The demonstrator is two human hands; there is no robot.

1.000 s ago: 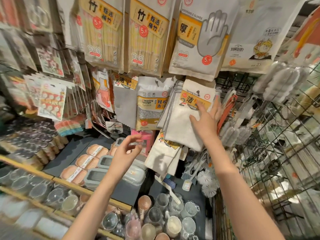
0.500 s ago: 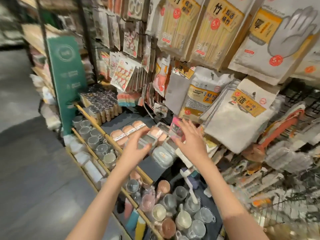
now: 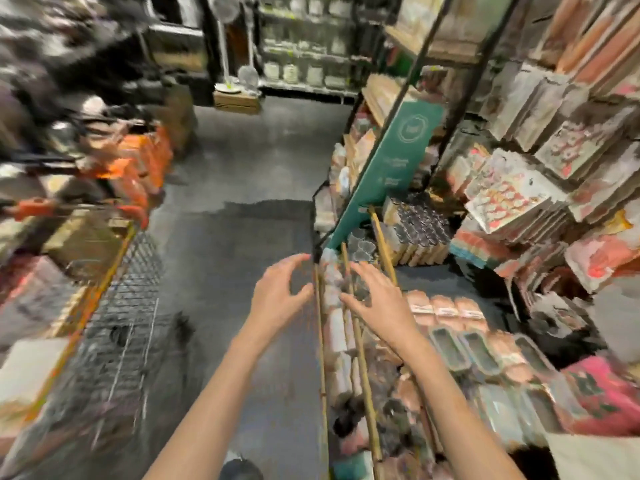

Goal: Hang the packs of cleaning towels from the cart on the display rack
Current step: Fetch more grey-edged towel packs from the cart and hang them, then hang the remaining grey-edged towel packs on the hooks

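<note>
The view is blurred by a fast turn to the left. My left hand (image 3: pixel 278 294) hovers over the aisle floor with fingers spread and holds nothing. My right hand (image 3: pixel 375 299) is beside it, above the shelf's wooden rails (image 3: pixel 356 341), fingers spread and empty too. The wire cart (image 3: pixel 114 317) with an orange frame stands at the left, holding blurred packs. The display rack (image 3: pixel 540 174) with hanging packets fills the right side. No pack of cleaning towels can be made out clearly.
A green sign board (image 3: pixel 388 168) leans at the shelf end. Shelves at the right hold jars (image 3: pixel 420 223), lidded boxes (image 3: pixel 481 348) and cups. Grey aisle floor (image 3: pixel 239 202) runs ahead to a far shelf and a standing fan (image 3: pixel 230 43).
My view has swung left from the rack toward the aisle and cart. My right hand left the hanging towel pack and came down beside my left hand; both are empty.
</note>
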